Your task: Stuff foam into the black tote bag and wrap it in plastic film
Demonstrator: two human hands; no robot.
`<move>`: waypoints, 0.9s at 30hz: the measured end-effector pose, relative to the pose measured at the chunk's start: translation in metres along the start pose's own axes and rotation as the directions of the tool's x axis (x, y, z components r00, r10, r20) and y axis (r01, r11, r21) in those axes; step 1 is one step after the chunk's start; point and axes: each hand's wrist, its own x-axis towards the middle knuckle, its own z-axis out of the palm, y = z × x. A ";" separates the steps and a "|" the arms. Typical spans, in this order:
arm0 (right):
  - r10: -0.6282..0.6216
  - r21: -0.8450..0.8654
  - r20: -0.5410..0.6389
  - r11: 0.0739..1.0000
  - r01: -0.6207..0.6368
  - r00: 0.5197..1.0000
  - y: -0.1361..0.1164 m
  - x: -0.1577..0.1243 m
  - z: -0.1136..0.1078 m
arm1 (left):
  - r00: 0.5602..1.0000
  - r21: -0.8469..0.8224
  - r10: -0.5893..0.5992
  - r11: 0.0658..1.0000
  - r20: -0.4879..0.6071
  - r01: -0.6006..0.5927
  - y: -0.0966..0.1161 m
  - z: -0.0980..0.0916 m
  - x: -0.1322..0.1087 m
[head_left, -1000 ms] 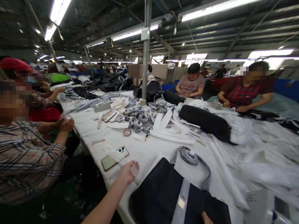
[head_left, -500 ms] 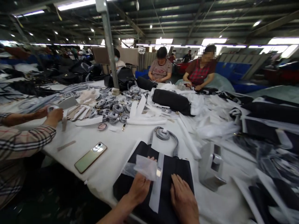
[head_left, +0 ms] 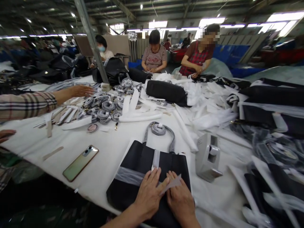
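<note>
A black handbag (head_left: pixel 130 155) lies flat on the white-covered table in front of me. A translucent wrapping strip (head_left: pixel 130 175) crosses it sideways, and a pale strip (head_left: pixel 156 157) runs down its middle. My left hand (head_left: pixel 148 191) rests on the bag with fingers stretched out, their tips at the lower end of the pale strip. Close beside it, my right hand (head_left: pixel 180 198) lies on the bag, fingers extended. A loose translucent flap (head_left: pixel 174 183) sticks up between my hands, over the right fingers. The bag's wrapped handle (head_left: pixel 172 139) arches beyond, around a coiled strap (head_left: pixel 158 129).
A grey tape dispenser (head_left: pixel 208 156) stands right of the bag; a phone (head_left: pixel 80 163) lies left. Beyond are coiled straps (head_left: pixel 108 106), white foam pieces (head_left: pixel 140 117) and a black bag (head_left: pixel 166 91). A co-worker's arm (head_left: pixel 71 93) reaches in from the left. Several people work opposite.
My left hand has lowered the translucent sheet and now lies flat on the bag. My right hand has moved in beside it. The co-worker's arm at left has stretched toward the coiled straps.
</note>
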 end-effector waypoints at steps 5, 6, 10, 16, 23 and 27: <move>-0.067 -0.030 -0.023 0.997 0.066 0.998 0.007 -0.002 0.009 | 1.000 0.061 -0.006 0.998 0.016 0.005 0.001 0.009 0.003; -0.074 -0.035 -0.016 0.997 0.074 0.997 0.007 -0.001 0.009 | 1.000 0.064 -0.009 0.998 0.021 0.008 0.001 0.009 0.004; -0.045 -0.028 0.010 0.999 0.045 0.999 0.005 0.001 0.003 | 0.999 0.069 -0.040 0.997 0.034 0.038 0.004 0.006 0.006; -0.001 0.143 -0.101 0.990 0.015 0.995 0.008 0.000 0.004 | 0.996 0.053 -0.060 0.997 0.060 0.057 0.008 0.002 0.008; 0.706 0.678 0.068 0.486 -0.552 0.705 0.005 0.006 -0.039 | 0.994 0.020 -0.105 0.994 0.038 0.104 0.012 0.001 0.009; 0.749 0.649 0.281 0.312 -0.694 0.600 -0.004 0.022 -0.073 | 0.994 0.009 -0.101 0.995 0.033 0.100 0.012 0.001 0.007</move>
